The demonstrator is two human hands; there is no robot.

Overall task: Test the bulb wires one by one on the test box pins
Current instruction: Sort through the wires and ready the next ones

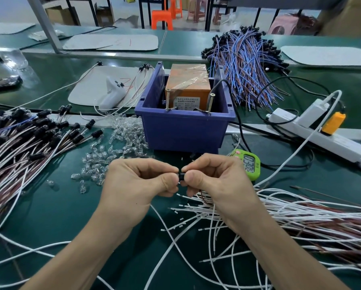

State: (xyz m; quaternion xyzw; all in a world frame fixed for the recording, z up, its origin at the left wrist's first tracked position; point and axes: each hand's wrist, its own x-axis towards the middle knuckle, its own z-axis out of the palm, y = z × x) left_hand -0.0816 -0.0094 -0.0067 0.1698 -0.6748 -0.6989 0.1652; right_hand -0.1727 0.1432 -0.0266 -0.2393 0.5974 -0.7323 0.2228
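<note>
I am watching the two hands meeting at the centre. The left hand [137, 181] and the right hand [215, 181] are each pinching one small black socket [182, 177] between thumb and forefinger, with the other fingers curled in and nothing else showing in either grip. The fingertips are covering the socket's ends, so I cannot tell whether a bulb is sitting in it, and whatever trails from it is getting lost under the right palm. At 12 o'clock from the grip the two brass pins [167, 101] are standing at the front rim of the purple bin [185, 130], with the orange box [188, 84] inside it. The socket is hanging well short of them and touching neither, so I am judging this piece as not yet tested. Loose clear bulbs [116, 147] are lying at 10 o'clock and a green timer [248, 166] just beside the right hand at 2 o'clock. A left pile [18, 143] of socketed wires is spreading at 9 o'clock, a right pile [290, 216] of white leads at 4 o'clock, and a blue bundle [244, 65] at 1 o'clock. I cannot tell which heap is finished, but plenty of work is looking left.
</note>
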